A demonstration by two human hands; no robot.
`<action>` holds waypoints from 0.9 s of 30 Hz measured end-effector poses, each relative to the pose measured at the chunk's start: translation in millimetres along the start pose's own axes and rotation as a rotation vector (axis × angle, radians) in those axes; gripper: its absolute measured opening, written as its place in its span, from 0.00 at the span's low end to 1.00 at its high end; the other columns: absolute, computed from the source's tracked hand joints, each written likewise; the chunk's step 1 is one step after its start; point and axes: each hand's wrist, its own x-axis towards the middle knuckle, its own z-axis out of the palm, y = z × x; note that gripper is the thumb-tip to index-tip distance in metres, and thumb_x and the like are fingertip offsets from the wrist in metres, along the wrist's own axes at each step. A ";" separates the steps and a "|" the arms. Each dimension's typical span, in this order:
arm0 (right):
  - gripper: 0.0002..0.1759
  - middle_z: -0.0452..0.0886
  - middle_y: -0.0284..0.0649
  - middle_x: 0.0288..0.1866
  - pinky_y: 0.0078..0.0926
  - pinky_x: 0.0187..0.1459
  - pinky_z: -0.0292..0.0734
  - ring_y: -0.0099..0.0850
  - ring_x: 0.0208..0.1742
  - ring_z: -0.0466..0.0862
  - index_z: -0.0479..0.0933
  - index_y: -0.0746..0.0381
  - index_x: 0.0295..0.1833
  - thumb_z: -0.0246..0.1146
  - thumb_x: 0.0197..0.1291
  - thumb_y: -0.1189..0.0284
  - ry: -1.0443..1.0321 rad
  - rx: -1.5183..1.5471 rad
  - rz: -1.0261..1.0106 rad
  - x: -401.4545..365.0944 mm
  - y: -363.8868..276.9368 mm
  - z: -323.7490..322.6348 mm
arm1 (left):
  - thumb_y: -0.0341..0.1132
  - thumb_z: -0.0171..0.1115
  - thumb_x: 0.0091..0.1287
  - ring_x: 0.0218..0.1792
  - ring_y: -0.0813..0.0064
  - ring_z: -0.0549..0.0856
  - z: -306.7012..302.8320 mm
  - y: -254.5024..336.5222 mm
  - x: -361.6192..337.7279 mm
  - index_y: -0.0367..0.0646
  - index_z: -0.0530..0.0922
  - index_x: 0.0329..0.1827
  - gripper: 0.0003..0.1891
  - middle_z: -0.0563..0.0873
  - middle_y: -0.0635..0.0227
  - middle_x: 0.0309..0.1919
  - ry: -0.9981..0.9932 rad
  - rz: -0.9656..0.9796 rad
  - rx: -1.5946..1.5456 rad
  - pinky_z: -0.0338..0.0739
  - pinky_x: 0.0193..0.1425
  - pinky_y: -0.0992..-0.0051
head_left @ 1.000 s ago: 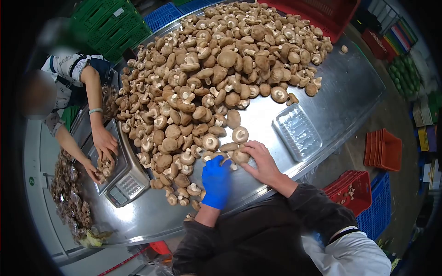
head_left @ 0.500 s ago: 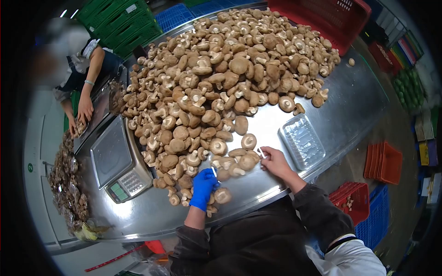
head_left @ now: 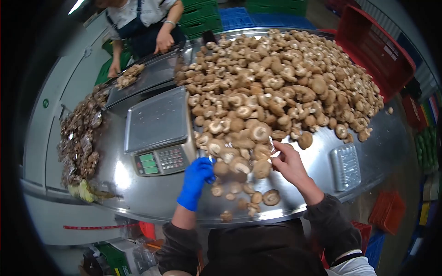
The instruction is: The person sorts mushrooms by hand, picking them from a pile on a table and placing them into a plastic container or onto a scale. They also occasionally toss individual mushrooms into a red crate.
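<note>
Between my hands is a clear plastic tray (head_left: 272,147) filled with brown-capped mushrooms (head_left: 240,164). My left hand (head_left: 195,181), in a blue glove, grips its left end beside the scale's keypad. My bare right hand (head_left: 291,164) pinches the right end. Most of the tray is hidden by the mushrooms and blurred. Just left of it stands a digital scale (head_left: 159,122) with a bare metal plate. Behind it rises a large mushroom pile (head_left: 285,78). Several loose mushrooms (head_left: 256,198) lie near the table's front edge.
An empty clear tray (head_left: 346,168) lies on the metal table (head_left: 147,195) at right. Wrapped mushroom packs (head_left: 83,138) are heaped at left. Across the table, a co-worker's hand (head_left: 164,42) rests by a second machine, near a mushroom pack (head_left: 130,77). A red crate (head_left: 375,50) stands back right.
The filled tray, held in both hands, has come up off the table and closer to the scale. My view has swung left. The co-worker's hands have moved apart.
</note>
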 end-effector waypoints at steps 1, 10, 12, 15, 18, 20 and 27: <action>0.27 0.76 0.37 0.44 0.21 0.30 0.79 0.24 0.30 0.82 0.69 0.70 0.65 0.58 0.58 0.82 -0.028 -0.018 -0.080 19.0 3.7 24.5 | 0.26 0.60 0.60 0.23 0.77 0.83 -26.3 10.9 2.8 0.39 0.80 0.49 0.13 0.85 0.68 0.29 0.048 0.015 0.056 0.77 0.27 0.80; 0.27 0.78 0.42 0.38 0.26 0.32 0.79 0.28 0.28 0.84 0.72 0.70 0.64 0.59 0.57 0.80 -0.016 -0.018 -0.253 139.0 -24.9 215.7 | 0.27 0.62 0.59 0.22 0.80 0.81 -209.3 56.4 56.1 0.39 0.82 0.47 0.13 0.84 0.68 0.26 0.267 -0.030 0.198 0.75 0.25 0.81; 0.27 0.80 0.44 0.39 0.27 0.32 0.79 0.30 0.29 0.85 0.71 0.70 0.64 0.59 0.57 0.80 0.001 -0.102 -0.234 152.5 -30.7 235.9 | 0.26 0.62 0.59 0.20 0.80 0.80 -233.1 53.3 74.5 0.38 0.82 0.47 0.13 0.84 0.68 0.26 0.272 -0.031 0.171 0.74 0.23 0.82; 0.27 0.82 0.46 0.42 0.29 0.33 0.80 0.32 0.29 0.86 0.70 0.70 0.65 0.59 0.57 0.81 -0.021 -0.188 -0.199 159.3 -49.9 244.7 | 0.26 0.62 0.59 0.19 0.81 0.79 -262.2 45.6 99.2 0.38 0.82 0.48 0.13 0.84 0.68 0.26 0.244 -0.072 0.189 0.72 0.21 0.82; 0.28 0.83 0.48 0.47 0.33 0.36 0.81 0.33 0.28 0.86 0.69 0.68 0.66 0.61 0.58 0.79 -0.087 -0.109 -0.182 153.2 -64.3 237.3 | 0.25 0.62 0.59 0.21 0.81 0.79 -274.9 37.1 113.9 0.38 0.81 0.51 0.15 0.85 0.67 0.32 0.304 -0.057 0.272 0.73 0.22 0.81; 0.26 0.83 0.50 0.45 0.36 0.39 0.81 0.41 0.32 0.86 0.71 0.67 0.63 0.62 0.57 0.80 -0.059 -0.128 -0.188 142.9 -58.2 225.0 | 0.23 0.60 0.62 0.27 0.82 0.80 -265.8 23.3 106.4 0.38 0.81 0.54 0.16 0.86 0.66 0.39 0.537 0.189 0.256 0.76 0.27 0.81; 0.30 0.67 0.51 0.68 0.45 0.69 0.63 0.52 0.70 0.66 0.70 0.62 0.65 0.64 0.54 0.80 0.340 -0.737 -0.446 57.5 -27.2 132.4 | 0.27 0.66 0.59 0.57 0.62 0.81 -161.2 -22.6 -8.0 0.43 0.77 0.62 0.25 0.81 0.60 0.56 0.185 0.546 0.762 0.76 0.59 0.65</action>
